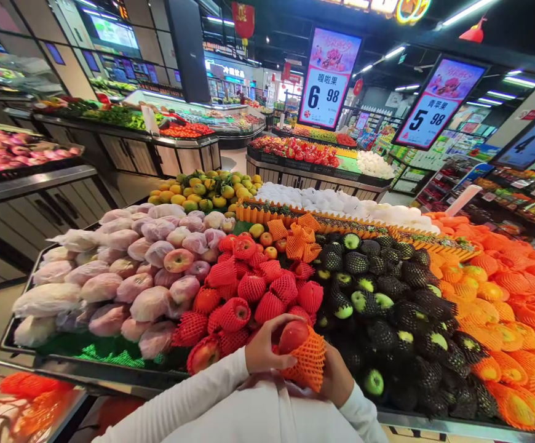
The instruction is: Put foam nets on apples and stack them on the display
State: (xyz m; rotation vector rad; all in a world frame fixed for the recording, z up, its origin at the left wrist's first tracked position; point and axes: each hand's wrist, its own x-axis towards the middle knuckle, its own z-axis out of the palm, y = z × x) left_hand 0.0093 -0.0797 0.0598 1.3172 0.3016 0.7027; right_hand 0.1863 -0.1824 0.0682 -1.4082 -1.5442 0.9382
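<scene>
Close to my body, a red apple (294, 336) sits partly inside an orange foam net (310, 362), its top bare. My left hand (262, 351) curls around the apple from the left, thumb across its front. On the other side, my right hand (337, 375) grips the orange foam net; its fingers are mostly hidden behind it. Just beyond lie apples in red foam nets (252, 287). Green apples in black nets (403, 314) spread to the right. A few bare apples and several orange nets (301, 237) rest further back.
Plastic-wrapped apples (124, 264) fill the stand's left side, and orange-netted fruit (502, 320) its right. Green-yellow citrus (207, 187) and white-wrapped fruit (336, 202) lie behind. A metal edge (110, 376) runs along the front. Price screens (329, 80) hang overhead.
</scene>
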